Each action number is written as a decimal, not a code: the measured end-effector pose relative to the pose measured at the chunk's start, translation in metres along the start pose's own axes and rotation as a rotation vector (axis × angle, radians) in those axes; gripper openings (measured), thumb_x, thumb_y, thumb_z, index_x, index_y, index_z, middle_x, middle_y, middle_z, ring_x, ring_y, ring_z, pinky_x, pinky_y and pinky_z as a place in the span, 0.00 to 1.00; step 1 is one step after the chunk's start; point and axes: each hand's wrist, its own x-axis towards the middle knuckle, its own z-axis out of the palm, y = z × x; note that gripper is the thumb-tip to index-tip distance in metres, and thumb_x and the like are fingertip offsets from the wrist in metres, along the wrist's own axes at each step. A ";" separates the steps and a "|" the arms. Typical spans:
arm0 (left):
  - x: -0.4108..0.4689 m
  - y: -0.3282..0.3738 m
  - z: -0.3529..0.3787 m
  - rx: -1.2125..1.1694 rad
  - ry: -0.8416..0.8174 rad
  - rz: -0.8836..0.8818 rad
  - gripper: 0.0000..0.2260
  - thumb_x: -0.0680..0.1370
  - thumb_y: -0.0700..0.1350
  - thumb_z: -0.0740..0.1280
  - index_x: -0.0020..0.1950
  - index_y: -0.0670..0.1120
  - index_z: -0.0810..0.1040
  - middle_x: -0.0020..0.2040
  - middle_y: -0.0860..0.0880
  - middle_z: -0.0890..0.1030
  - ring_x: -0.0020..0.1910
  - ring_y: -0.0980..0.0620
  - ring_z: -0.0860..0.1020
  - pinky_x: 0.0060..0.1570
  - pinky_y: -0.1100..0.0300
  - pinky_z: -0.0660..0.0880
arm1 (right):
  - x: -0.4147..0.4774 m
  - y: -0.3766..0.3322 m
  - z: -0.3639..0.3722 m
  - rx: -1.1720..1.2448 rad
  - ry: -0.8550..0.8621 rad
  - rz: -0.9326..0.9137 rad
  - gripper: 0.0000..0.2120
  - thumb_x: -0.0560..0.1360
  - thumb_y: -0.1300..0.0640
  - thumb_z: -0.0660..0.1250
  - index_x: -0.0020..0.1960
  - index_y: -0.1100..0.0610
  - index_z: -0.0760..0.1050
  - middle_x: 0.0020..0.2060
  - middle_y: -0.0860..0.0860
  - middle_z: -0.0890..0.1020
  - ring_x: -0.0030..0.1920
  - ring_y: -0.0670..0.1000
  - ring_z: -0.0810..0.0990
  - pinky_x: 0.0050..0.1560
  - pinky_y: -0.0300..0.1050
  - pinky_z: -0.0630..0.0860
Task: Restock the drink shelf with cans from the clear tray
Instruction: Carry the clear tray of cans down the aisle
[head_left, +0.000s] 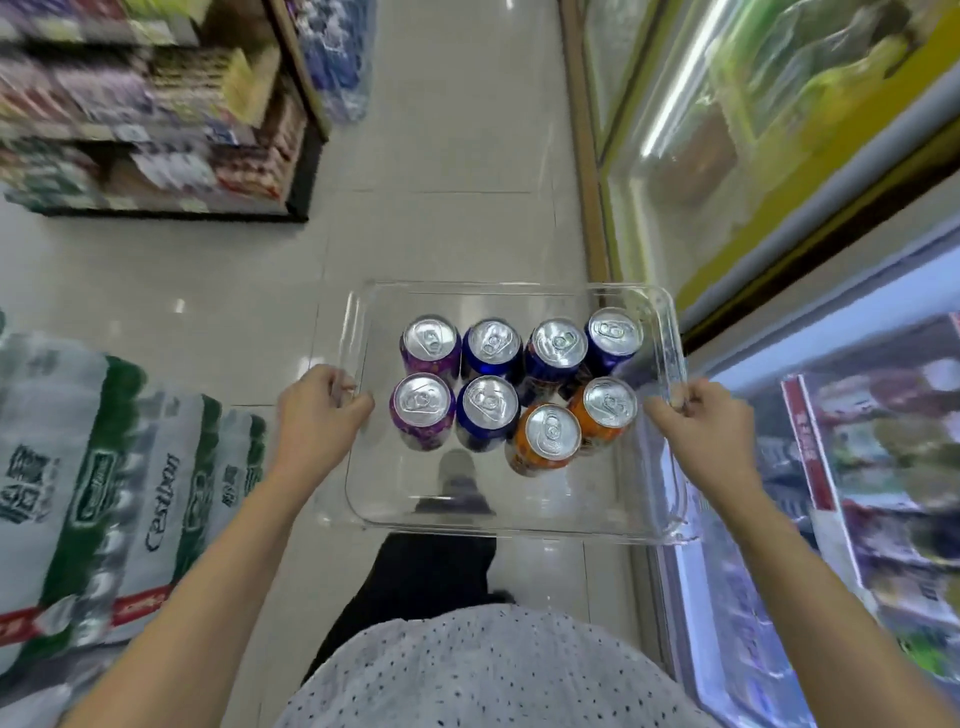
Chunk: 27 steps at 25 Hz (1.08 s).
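I carry a clear tray (395, 512) in front of my body above the tiled floor. My left hand (319, 408) grips its left rim and my right hand (698, 423) grips its right rim. Several upright cans stand in the tray: two purple cans (422, 410) on the left, blue cans (491, 345) in the middle and back right, and two orange cans (550, 436) at the front right. A glass-fronted display case with packaged goods (852, 457) runs along my right side; whether it is the drink shelf I cannot tell.
Shrink-wrapped packs of water bottles (104, 483) are stacked at my left. A shelf unit of packaged snacks (156, 119) stands at the far left. More bottled water (337, 57) sits beyond it. A tiled aisle (457, 156) runs ahead between them.
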 end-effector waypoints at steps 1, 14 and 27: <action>0.025 0.009 0.003 -0.012 0.004 -0.010 0.08 0.71 0.41 0.70 0.37 0.44 0.71 0.31 0.52 0.70 0.30 0.54 0.69 0.29 0.64 0.62 | 0.031 -0.009 0.006 -0.008 -0.006 -0.013 0.17 0.68 0.62 0.70 0.28 0.56 0.63 0.23 0.50 0.67 0.25 0.47 0.64 0.29 0.38 0.64; 0.407 0.160 0.040 -0.003 0.083 -0.109 0.07 0.70 0.40 0.70 0.36 0.40 0.73 0.29 0.51 0.72 0.29 0.57 0.68 0.28 0.66 0.61 | 0.449 -0.168 0.086 -0.046 -0.084 -0.125 0.18 0.69 0.62 0.70 0.27 0.58 0.64 0.22 0.49 0.66 0.25 0.47 0.61 0.25 0.41 0.59; 0.757 0.290 0.093 -0.048 0.208 -0.231 0.07 0.68 0.41 0.71 0.35 0.42 0.74 0.26 0.55 0.72 0.27 0.62 0.68 0.24 0.69 0.57 | 0.852 -0.303 0.180 -0.054 -0.201 -0.233 0.20 0.70 0.60 0.71 0.27 0.52 0.63 0.21 0.47 0.67 0.21 0.43 0.65 0.22 0.39 0.60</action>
